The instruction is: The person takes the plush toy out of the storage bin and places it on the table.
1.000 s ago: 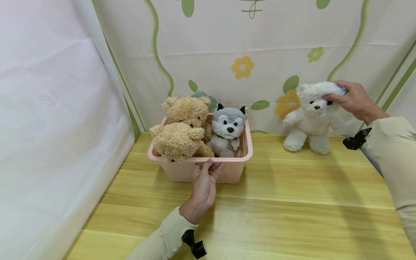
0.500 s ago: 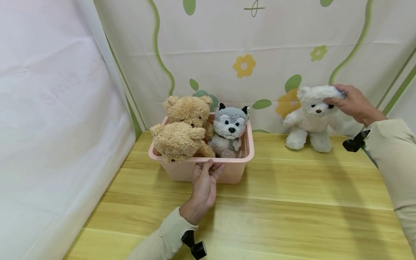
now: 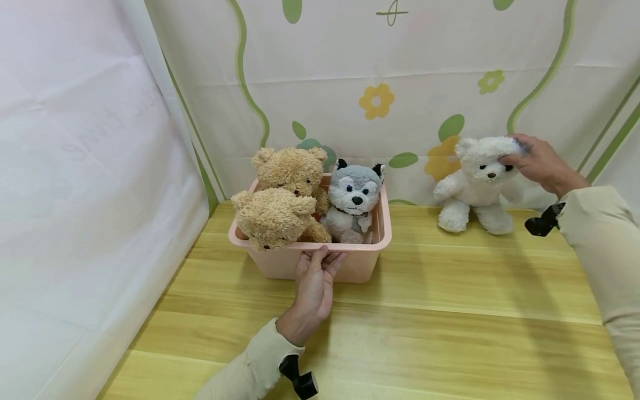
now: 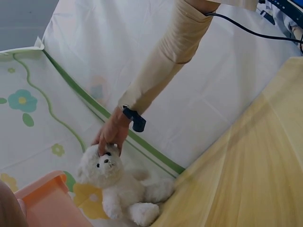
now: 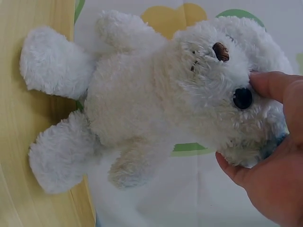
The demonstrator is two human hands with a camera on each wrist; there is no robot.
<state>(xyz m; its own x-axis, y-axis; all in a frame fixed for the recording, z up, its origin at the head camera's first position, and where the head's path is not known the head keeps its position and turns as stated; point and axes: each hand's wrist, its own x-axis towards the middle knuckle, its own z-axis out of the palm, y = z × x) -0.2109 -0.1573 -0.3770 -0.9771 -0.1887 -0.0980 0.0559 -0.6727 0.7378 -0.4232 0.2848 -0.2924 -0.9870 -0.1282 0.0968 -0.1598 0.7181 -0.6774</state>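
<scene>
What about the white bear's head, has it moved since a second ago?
Yes, downward: in the head view the white bear's head sits slightly lower against the green leaf printed on the backdrop.

A yellow wood-grain counter [image 3: 450,344] stands against a creased white backdrop [image 3: 310,50] printed with green wavy lines [image 3: 241,66], leaves [image 3: 403,160] and yellow flowers [image 3: 376,91]. On the left hangs a white sheet [image 3: 75,222] with faint mirrored lettering [image 3: 102,129]. Soft shadows [image 3: 542,316] cross the counter.

Right hand [image 4: 112,130] on the head of a white plush bear [image 4: 124,190], with, apparently, a pink bin [image 4: 53,203] at lower left
</scene>
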